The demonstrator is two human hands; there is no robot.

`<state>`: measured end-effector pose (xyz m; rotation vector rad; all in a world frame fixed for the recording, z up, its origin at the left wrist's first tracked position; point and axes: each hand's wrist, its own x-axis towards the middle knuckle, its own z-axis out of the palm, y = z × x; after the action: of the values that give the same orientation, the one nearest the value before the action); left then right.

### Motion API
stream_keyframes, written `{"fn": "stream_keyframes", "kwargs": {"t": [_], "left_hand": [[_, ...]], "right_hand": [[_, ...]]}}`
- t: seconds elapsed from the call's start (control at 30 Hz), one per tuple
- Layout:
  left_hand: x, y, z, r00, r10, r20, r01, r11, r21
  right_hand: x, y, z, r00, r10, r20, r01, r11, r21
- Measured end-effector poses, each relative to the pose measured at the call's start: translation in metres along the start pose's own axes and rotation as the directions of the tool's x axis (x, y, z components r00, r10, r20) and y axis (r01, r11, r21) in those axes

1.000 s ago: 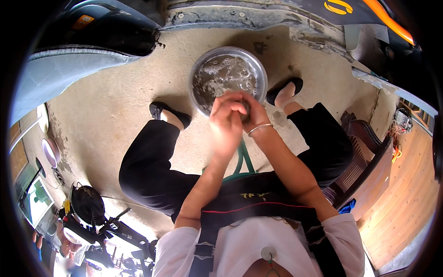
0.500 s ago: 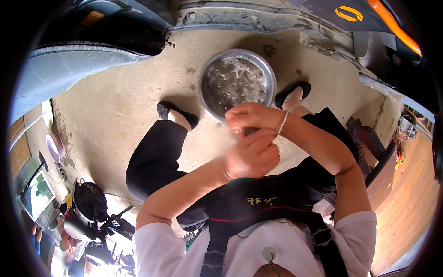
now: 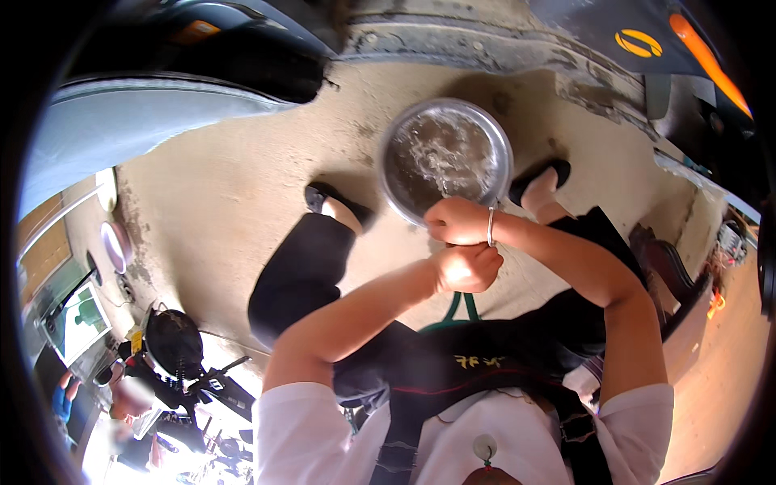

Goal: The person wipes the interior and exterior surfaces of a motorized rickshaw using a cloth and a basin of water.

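Note:
A round metal basin (image 3: 390, 179) of murky, rippling water stands on the floor between my feet. White foam and splashes break its surface. At the basin's near rim, my right hand (image 3: 461, 220) is closed in a fist, with a light bracelet at the wrist. Just below it and against it, my left hand (image 3: 469, 268) is also closed. Something dark shows in a thin strip between the two fists, but the fingers hide what it is.
A grey padded panel (image 3: 162, 121) and dark machine body curve along the far side. To the left, a round pan-like thing (image 3: 117, 246) stands by the wall. Black machinery (image 3: 174, 343) and another person's hand (image 3: 69, 386) show lower left. A dark chair (image 3: 675, 271) is at right.
My left hand has turned and drawn tighter against the right, both fists now closing over the dark thing. The whole view has shifted, so the basin appears further right and lower.

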<state>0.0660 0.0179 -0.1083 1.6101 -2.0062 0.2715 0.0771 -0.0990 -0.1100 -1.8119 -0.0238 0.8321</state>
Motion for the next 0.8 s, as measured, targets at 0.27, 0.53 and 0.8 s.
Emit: {"fn": "stream_keyframes", "kwargs": {"t": [0.27, 0.53, 0.8], "left_hand": [[0.007, -0.015, -0.015, 0.961, -0.259, 0.097, 0.275, 0.937, -0.217], [-0.004, -0.037, -0.067, 0.824, -0.566, 0.014, 0.563, 0.817, -0.129], [-0.049, -0.131, -0.080, 0.291, -0.956, 0.044, 0.936, 0.293, 0.194]], "right_hand": [[0.007, 0.040, -0.005, 0.903, 0.418, -0.096, -0.169, 0.553, 0.816], [-0.020, 0.015, -0.036, 0.790, 0.600, -0.124, -0.083, 0.305, 0.949], [-0.060, -0.025, -0.068, 0.620, -0.215, -0.755, 0.222, 0.970, -0.095]]}}
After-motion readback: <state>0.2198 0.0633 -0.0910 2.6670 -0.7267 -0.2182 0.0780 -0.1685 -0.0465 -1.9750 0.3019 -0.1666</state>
